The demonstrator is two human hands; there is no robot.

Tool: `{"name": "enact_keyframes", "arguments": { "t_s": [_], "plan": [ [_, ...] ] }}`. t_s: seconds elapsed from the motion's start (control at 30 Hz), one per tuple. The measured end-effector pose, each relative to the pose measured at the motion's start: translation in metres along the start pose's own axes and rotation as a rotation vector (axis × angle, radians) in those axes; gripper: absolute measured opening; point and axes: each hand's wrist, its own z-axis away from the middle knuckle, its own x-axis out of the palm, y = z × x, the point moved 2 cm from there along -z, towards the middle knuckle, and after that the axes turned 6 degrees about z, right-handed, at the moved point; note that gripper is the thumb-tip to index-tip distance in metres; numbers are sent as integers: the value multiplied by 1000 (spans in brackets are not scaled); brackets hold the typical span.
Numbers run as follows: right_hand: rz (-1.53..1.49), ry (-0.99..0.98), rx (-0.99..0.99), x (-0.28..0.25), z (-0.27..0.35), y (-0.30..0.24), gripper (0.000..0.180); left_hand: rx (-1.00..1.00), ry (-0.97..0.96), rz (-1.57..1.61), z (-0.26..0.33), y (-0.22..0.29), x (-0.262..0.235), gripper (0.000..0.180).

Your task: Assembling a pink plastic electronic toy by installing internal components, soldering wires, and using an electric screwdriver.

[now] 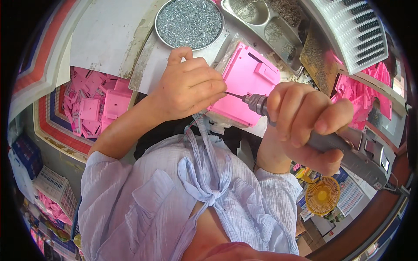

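pink plastic panel (246, 82) under curled left hand (191, 85), right hand (305, 124) gripping grey electric screwdriver (348, 152)

Left hand (189, 85): curled into a loose fist, knuckles up, thumb raised, fingertips pinched together at its right side. Its bare forearm runs down and left to a rolled pale sleeve. Right hand (305, 126): fingers wrapped tightly in a closed grip, thumb side toward the left hand, wrist bent and rising from the lower sleeve. The two hands sit near each other, not touching.
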Motion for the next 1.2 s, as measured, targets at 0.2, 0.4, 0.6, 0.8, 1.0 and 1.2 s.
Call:
{"name": "enact_keyframes", "arguments": {
  "t_s": [0.2, 0.4, 0.6, 0.8, 1.0, 1.2],
  "plan": [
    [27, 29, 61, 9, 4, 0, 40, 13, -1, 6, 6, 2, 1, 29],
    [32, 106, 130, 15, 14, 11, 39, -8, -18, 54, 14, -1, 1, 16],
    [141, 219, 292, 23, 23, 28, 37, -289, 122, 147, 23, -21, -30, 24],
    [266, 54, 273, 22, 29, 45, 20, -338, -45, 67, 41, -21, -18, 23],
    [285, 21, 211, 14, 31, 44, 23, -283, -62, -23, 30, -2, -2, 16],
    [89, -33, 95, 12, 7, 9, 41, -312, -63, 107, 27, 7, 8, 10]
  ]
}}
